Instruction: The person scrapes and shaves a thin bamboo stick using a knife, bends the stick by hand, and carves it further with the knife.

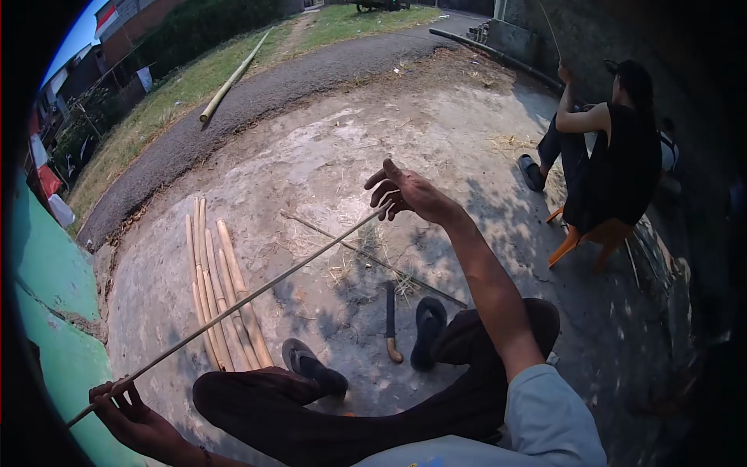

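Note:
A long thin strip (257, 293) slants across the view from the lower left up to the middle. Near its lower end, my left hand (136, 416) grips it between thumb and fingers. My right hand (408, 194) is at the upper end, fingers spread and slightly curled, the strip's tip by the fingertips. Below the strip, on the ground between my feet, lies a knife-like tool (391, 323) with a dark blade and a wooden handle. Several pale bamboo pieces (222, 296) lie side by side at the left, partly crossed by the strip.
A thin stick (373, 257) lies on the concrete beyond my feet. At the right, another person (615, 156) sits on an orange stool (572, 245), holding a thin strip upright. A bamboo pole (233, 78) lies across the path; a green wall (62, 272) stands at the left.

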Tool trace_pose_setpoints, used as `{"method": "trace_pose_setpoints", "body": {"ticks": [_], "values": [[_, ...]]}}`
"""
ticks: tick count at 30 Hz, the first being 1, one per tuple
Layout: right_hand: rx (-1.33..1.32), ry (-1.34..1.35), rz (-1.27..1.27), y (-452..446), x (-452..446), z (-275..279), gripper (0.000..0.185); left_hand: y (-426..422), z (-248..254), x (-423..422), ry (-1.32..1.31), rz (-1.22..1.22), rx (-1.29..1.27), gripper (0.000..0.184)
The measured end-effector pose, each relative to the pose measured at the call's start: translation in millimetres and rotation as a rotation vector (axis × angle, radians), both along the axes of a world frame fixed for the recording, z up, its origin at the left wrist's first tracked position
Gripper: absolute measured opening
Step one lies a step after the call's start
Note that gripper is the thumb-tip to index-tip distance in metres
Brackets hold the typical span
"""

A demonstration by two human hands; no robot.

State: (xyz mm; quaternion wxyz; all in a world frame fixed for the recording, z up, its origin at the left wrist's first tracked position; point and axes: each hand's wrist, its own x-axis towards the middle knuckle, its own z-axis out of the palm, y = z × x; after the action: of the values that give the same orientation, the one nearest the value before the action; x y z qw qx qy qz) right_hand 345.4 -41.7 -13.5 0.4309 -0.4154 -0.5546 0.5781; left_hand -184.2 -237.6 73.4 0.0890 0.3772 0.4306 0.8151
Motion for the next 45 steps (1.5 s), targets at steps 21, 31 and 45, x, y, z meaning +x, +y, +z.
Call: {"method": "trace_pose_setpoints", "body": {"ticks": [21, 31, 45], "values": [[0.332, -0.561, -0.189, -99.3, 88.3, -3.8, 0.015, 144.7, -34.6, 10.8, -0.189, -0.635, -0.009, 0.04], [0.261, -0.55, -0.062, -94.8, 46.5, -13.6, 0.013, 123.2, -56.6, -3.1, -0.24, -0.447, 0.11, 0.032], [0.427, -0.413, -0.221, -84.1, 26.7, -9.9, 0.009, 156.0, -131.3, -37.0, -0.276, -0.46, 0.083, 0.029]]}}
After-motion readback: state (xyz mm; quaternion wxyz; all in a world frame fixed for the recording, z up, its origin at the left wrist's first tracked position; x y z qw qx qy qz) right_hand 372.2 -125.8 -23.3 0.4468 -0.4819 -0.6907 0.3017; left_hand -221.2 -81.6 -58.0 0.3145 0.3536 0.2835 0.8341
